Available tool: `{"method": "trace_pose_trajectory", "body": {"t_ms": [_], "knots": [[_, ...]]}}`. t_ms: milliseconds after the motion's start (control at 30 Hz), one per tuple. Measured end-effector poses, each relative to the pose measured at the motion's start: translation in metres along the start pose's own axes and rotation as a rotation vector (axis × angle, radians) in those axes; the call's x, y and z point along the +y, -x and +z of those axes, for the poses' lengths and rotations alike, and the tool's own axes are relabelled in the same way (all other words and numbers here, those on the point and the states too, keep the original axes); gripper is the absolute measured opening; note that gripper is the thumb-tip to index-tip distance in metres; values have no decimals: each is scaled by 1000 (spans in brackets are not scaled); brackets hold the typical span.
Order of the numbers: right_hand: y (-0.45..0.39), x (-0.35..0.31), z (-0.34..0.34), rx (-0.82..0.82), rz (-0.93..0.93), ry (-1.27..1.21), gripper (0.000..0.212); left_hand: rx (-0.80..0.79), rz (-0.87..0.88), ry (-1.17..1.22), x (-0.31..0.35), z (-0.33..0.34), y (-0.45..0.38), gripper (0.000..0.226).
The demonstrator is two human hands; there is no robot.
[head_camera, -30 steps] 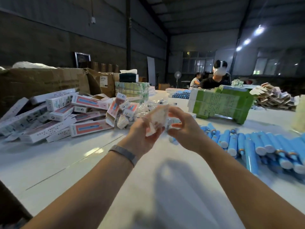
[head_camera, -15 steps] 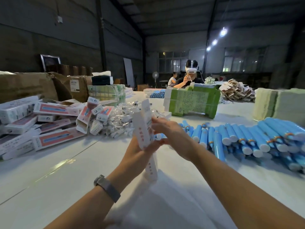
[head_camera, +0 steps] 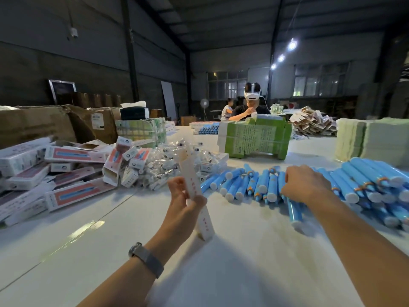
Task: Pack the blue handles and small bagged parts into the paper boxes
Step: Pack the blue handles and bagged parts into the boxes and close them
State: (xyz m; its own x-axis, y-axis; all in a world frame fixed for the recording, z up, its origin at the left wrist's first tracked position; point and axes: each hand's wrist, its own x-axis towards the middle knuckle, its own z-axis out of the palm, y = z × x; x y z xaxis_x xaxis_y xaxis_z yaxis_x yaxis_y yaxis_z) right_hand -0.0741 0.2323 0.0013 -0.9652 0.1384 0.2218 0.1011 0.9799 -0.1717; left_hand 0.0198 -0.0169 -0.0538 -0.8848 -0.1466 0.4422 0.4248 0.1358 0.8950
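Paper box (head_camera: pixel 194 191): long, white, red print down one face; held nearly upright, tilted slightly, lower end touching the desk (head_camera: pixel 232 273). Left hand (head_camera: pixel 184 203) grips it about mid-length, fingers (head_camera: pixel 174 185) and thumb curled round its sides. Top end is blurred; cannot tell whether the flap is open.

Blue handles (head_camera: pixel 272 185): loose heap lying on the desk to the right of the box, white end caps mostly facing the camera. Right hand (head_camera: pixel 306 183) is down on the heap, fingers bent over several handles; whether it grips any one of them cannot be told.

Small bagged parts (head_camera: pixel 163 165): clear-bag pile on the desk behind the box. Left of that, a heap of boxes (head_camera: pixel 73 173), red-and-blue printed. Farther back, a green carton stack (head_camera: pixel 254 138), and a person (head_camera: pixel 250 107) wearing a headset seated behind it.
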Motion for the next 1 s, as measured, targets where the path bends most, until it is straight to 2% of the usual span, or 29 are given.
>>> {"method": "trace_pose_trajectory", "body": {"t_ms": [100, 233, 367, 433, 533, 600, 667, 733, 800, 900, 933, 1000], "knots": [[0, 5, 6, -27, 9, 16, 28, 28, 43, -17, -2, 1, -1, 54], [1, 0, 14, 16, -3, 2, 37, 91, 67, -95, -4, 1, -1, 68], [5, -6, 28, 41, -23, 18, 47, 137, 46, -137, -8, -3, -4, 75], [4, -5, 28, 108, -20, -49, 48, 124, 58, -138, -10, -3, -5, 69], [-1, -7, 18, 179, -58, -344, 60, 115, 97, -117, -14, 1, -6, 36], [0, -16, 6, 184, -100, -678, 72, 91, 91, -94, -12, 4, -5, 27], [9, -30, -7, 151, -128, -1073, 75, 60, 127, -94, -10, 4, -3, 25], [20, -44, -21, 114, -156, -1376, 67, 25, 165, -120, -8, 4, 0, 25], [31, -56, -35, 93, -193, -1576, 54, 9, 167, -133, -6, 5, 3, 20], [48, -69, -52, 101, -263, -1749, 13, 7, 152, -130, -5, 8, 6, 15], [53, -73, -57, 102, -284, -1787, 6, 12, 150, -126, -4, 8, 6, 15], [62, -78, -63, 71, -354, -1817, 9, 19, 155, -127, -5, 9, 6, 16]]}}
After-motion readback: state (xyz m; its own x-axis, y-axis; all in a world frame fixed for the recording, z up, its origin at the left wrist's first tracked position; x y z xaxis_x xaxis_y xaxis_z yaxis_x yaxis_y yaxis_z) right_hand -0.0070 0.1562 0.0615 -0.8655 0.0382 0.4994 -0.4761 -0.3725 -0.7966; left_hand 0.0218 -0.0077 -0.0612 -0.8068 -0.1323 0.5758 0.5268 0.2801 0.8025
